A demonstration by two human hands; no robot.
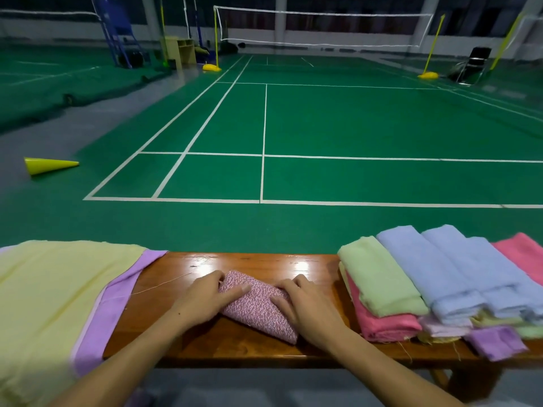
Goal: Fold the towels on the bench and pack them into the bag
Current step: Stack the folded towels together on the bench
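Both hands, left (202, 301) and right (308, 309), press flat on a folded pink towel (258, 306). It lies on the bench (264, 262). No writing shows.

yellow cloth (44, 304) cropped left, background blurred

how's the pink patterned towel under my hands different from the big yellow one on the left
The pink patterned towel is folded into a small bundle; the yellow towel lies spread out flat and looks far larger. The patterned one is speckled, the yellow one plain. Both hands press the patterned towel; neither touches the yellow. Both lie on the wooden bench.
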